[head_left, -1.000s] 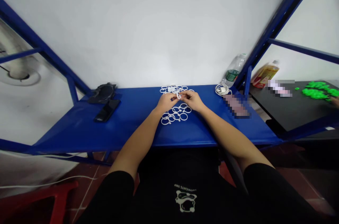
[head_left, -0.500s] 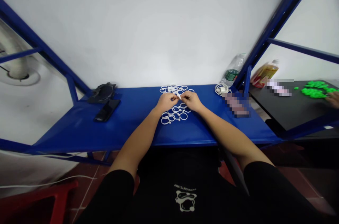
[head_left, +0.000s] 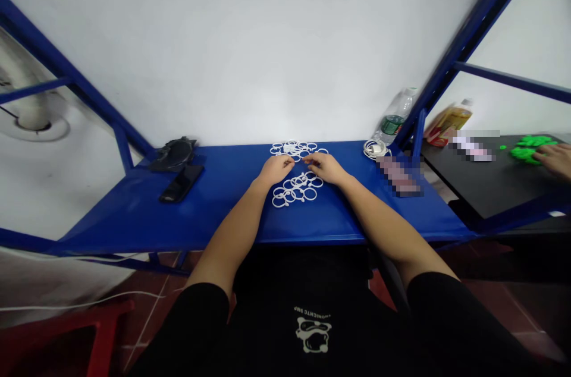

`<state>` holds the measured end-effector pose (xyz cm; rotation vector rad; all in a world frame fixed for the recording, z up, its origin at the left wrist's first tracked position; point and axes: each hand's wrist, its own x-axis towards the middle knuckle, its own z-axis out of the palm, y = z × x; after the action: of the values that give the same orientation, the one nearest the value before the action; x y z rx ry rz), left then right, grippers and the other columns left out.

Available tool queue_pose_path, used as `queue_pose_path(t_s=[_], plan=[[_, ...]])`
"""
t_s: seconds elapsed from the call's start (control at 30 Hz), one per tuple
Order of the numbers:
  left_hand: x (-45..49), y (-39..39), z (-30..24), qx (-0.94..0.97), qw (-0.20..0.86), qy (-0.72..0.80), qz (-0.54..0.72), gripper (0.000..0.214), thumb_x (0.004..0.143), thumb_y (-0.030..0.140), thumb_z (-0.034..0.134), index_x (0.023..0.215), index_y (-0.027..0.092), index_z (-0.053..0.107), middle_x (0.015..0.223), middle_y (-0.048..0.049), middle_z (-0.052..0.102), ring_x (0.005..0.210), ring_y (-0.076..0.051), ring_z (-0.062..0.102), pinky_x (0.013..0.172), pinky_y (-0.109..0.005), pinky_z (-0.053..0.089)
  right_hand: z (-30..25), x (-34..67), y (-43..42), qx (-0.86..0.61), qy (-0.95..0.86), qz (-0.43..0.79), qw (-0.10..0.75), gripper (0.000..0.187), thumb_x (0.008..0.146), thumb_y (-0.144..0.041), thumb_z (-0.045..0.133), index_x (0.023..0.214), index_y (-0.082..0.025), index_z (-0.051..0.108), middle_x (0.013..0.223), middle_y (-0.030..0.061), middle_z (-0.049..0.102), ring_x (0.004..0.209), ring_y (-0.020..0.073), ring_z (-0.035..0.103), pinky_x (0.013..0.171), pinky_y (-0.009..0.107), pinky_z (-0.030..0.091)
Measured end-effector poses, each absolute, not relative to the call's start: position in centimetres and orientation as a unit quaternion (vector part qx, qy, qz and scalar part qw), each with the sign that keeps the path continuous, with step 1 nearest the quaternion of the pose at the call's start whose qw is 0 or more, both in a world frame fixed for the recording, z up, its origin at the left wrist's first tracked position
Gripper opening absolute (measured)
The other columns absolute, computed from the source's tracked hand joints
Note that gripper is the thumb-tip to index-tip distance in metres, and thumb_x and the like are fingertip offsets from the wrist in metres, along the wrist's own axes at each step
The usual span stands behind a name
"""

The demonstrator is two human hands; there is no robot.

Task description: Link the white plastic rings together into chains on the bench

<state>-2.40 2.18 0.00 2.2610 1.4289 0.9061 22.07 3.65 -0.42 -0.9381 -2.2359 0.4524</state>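
Note:
Two groups of thin white plastic rings, each with a small knob or clasp, lie on the blue table [head_left: 232, 204]. The far group [head_left: 292, 148] is by the wall, and the near group [head_left: 297, 189] lies in front of my hands. My left hand [head_left: 276, 169] is between them at the left, fingers curled together at the far group's edge. A ring shows beside its fingertips; whether they grip it I cannot tell. Across from it, my right hand [head_left: 326, 169] hovers with bent fingers apart, nothing visible in them, thumb side near the close group.
On the left lie a black phone [head_left: 182, 183] and a dark crumpled item [head_left: 173, 154]. A water bottle [head_left: 396, 118], a white coiled cable [head_left: 375, 150] and a blurred item [head_left: 399, 176] are at right. Another person's hand [head_left: 555, 160] touches green pieces [head_left: 529, 149] on a black table.
Half a second ago both hands met on a white piece between their fingertips. Now the hands are apart, and that piece no longer shows between them. The other person's hand has moved left onto the green pieces.

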Motion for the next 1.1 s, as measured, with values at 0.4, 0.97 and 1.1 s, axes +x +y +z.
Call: queue_pose_path(t_s=[0.4, 0.97, 1.1], plan=[[-1.6, 1.9, -0.3, 0.809, 0.189, 0.481, 0.281, 0.012, 0.091, 0.026, 0.070, 0.094, 0.023, 0.081, 0.087, -0.0043, 0.079, 0.076, -0.018, 0.071, 0.072, -0.031, 0.052, -2.4, 25.7, 7.4, -0.543, -0.792, 0.080, 0.266, 0.039, 0.088, -0.016, 0.069, 0.125, -0.024, 0.076, 0.115, 0.0082, 0.079, 0.102, 0.0259, 0.073, 0.092, 0.036, 0.057], [-1.0, 1.7, -0.5, 0.803, 0.172, 0.476, 0.315, 0.022, 0.096, 0.028, 0.070, 0.114, 0.021, 0.080, 0.091, -0.0050, 0.079, 0.077, -0.018, 0.070, 0.076, -0.031, 0.052, -0.6, 22.6, 4.0, -0.406, -0.846, 0.104, 0.330, 0.020, 0.099, -0.027, 0.065, 0.111, -0.022, 0.081, 0.108, 0.0080, 0.081, 0.093, 0.0218, 0.074, 0.085, 0.032, 0.055], [-0.8, 1.6, -0.4, 0.823, 0.119, 0.450, 0.325, 0.016, 0.097, 0.030, 0.069, 0.103, 0.021, 0.081, 0.085, -0.0020, 0.077, 0.074, -0.015, 0.066, 0.071, -0.028, 0.047, -0.3, 21.5, 3.0, -0.334, -0.861, 0.126, 0.362, 0.022, 0.100, -0.023, 0.063, 0.114, -0.023, 0.081, 0.109, 0.0074, 0.081, 0.097, 0.0213, 0.075, 0.088, 0.032, 0.055]])
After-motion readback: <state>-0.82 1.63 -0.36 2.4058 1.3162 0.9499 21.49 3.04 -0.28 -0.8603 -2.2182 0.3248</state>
